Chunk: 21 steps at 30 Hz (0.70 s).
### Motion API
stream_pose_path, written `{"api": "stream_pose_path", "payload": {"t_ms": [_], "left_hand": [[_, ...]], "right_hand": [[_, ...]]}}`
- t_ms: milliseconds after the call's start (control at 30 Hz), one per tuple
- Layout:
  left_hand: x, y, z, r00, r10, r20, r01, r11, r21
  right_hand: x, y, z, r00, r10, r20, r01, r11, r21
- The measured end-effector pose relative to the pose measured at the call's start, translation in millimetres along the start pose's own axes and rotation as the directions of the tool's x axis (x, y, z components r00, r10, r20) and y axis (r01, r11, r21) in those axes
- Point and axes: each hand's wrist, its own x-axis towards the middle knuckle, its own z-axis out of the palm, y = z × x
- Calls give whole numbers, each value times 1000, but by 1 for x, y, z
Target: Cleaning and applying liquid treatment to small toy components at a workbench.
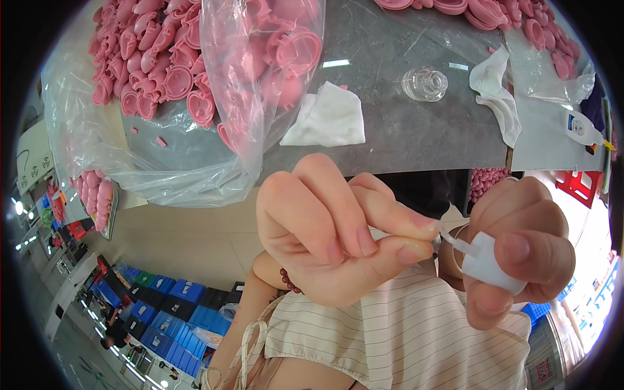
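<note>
My right hand (pixel 530 250) grips a white bottle cap (pixel 492 264) with a thin pale applicator stem (pixel 457 243) sticking out toward the left. At the stem's end, my left hand (pixel 338 234) pinches the tip between thumb and forefinger, its other fingers curled in. Whether the tip carries bristles is hidden by the fingertips. Both hands are raised in front of the table's near edge. Beyond them on the grey table (pixel 390 130) stands a small clear glass bottle (pixel 425 84), apparently without a lid.
Pink moulded parts (pixel 156 58) are heaped at the far left, more lie in a clear plastic bag (pixel 260 97), and others (pixel 481 13) at the far right. White cloths (pixel 331 117) lie on the table. A white squeeze bottle (pixel 583 129) is at the right; blue bins (pixel 175 325) stand lower left.
</note>
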Motion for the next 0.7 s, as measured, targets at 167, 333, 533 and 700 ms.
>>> {"api": "stream_pose_path", "payload": {"t_ms": [167,333,533,700], "left_hand": [[-1,-2,-1,1000,10,-6,-10,1000,0],[-1,-1,0,1000,14,-6,-14,1000,-15],[-1,-3,-2,999,49,-4,-49,999,-3],[1,-4,0,999,33,4,-33,999,-43]], "right_hand": [[-3,-1,14,991,-3,-132,-1,999,-33],[-1,2,7,998,-29,-61,29,1000,7],[-2,2,11,993,-17,-120,16,1000,-12],[-1,1,5,997,-8,-82,4,999,-50]]}}
